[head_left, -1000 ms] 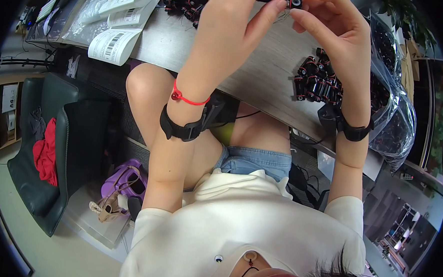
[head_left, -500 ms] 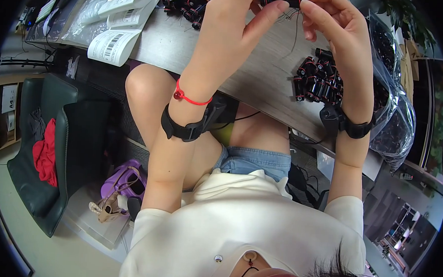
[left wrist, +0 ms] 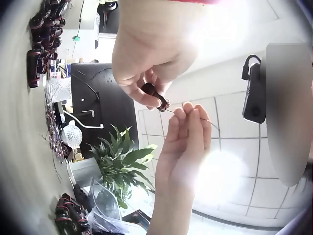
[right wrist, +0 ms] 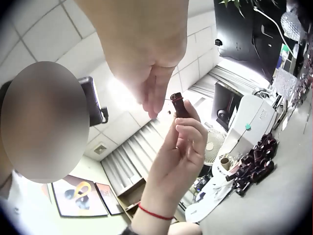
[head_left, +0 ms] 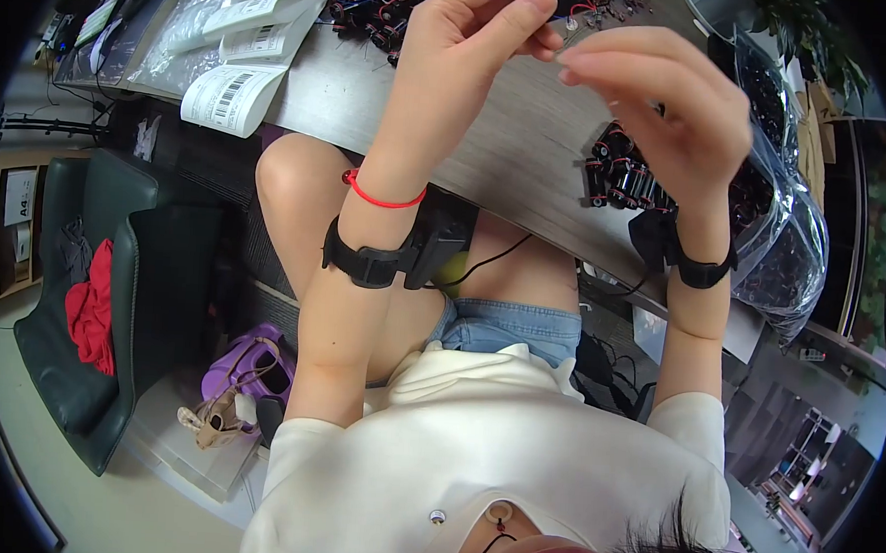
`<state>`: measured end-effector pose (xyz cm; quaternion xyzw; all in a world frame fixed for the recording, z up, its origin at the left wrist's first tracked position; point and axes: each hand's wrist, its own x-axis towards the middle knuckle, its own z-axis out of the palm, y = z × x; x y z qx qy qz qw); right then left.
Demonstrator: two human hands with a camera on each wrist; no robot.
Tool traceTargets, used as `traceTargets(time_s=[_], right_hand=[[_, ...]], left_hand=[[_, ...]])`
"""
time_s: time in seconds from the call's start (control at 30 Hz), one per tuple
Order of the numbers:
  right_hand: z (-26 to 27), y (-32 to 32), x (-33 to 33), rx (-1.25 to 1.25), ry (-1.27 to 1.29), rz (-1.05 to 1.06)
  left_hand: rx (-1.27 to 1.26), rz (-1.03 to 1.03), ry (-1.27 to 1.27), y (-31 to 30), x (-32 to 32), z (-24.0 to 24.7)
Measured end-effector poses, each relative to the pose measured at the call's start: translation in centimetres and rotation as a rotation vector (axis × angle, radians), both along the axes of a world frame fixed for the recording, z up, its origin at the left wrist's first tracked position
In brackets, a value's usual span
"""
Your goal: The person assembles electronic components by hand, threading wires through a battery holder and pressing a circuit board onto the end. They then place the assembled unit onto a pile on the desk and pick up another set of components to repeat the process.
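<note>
Above the table, my left hand (head_left: pixel 465 52) pinches a small black cylinder with a red band (left wrist: pixel 155 96) between thumb and fingers. A thin wire (left wrist: pixel 169 111) comes out of the cylinder's banded end. My right hand (head_left: pixel 667 108) is held a short way from that end, fingers nearly straight and fingertips together. Between those fingertips it pinches the wire, whose loose tail (left wrist: pixel 213 124) sticks out past them. In the right wrist view the cylinder (right wrist: pixel 180 108) stands almost upright in the left fingers.
A pile of similar black cylinders (head_left: pixel 624 176) lies on the table (head_left: pixel 511 130) under my right hand. Another heap (head_left: pixel 377 13) is at the far left, by labelled plastic bags (head_left: pixel 227 95). A clear bag (head_left: pixel 791 235) lies at the right edge, near a plant (left wrist: pixel 124 156).
My right hand has come off the end of the cylinder, back toward me, and its fingers have straightened. The left hand has turned the cylinder from lying level to tilted.
</note>
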<state>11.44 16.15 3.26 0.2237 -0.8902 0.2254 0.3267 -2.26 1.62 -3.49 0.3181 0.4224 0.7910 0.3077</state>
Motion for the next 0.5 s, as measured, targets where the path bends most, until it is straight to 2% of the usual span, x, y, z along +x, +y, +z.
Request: traceTargets(time_s=[0.07, 0.17, 0.2, 0.3, 0.4, 0.47, 0.5], right_hand=[[-0.2, 0.3, 0.1, -0.004, 0.016, 0.022], [-0.8, 0.2, 0.2, -0.864, 0.124, -0.041], [-0.6, 0.0, 0.1, -0.863, 0.124, -0.042], [0.0, -0.8, -0.1, -1.089, 0.029, 0.118], [0.8, -3.2, -0.6, -1.162, 0.098, 0.006], [0.7, -3.2, -0.5, -1.2, 0.132, -0.05], [0.2, -2.7, -0.3, -1.133, 0.116, -0.025]], left_hand=[[0.006, -0.031, -0.029, 0.1, 0.0, -0.5], [0.017, -0.097, -0.087, 0.3, -0.1, -0.9], [0.021, -0.12, -0.107, 0.3, 0.0, -1.0], [0.029, -0.174, -0.145, 0.4, 0.3, -1.1], [0.037, -0.231, -0.283, 0.4, 0.6, -1.1], [0.059, -0.224, -0.238, 0.5, 1.1, -0.6], [0.079, -0.211, -0.192, 0.5, 1.4, -0.2]])
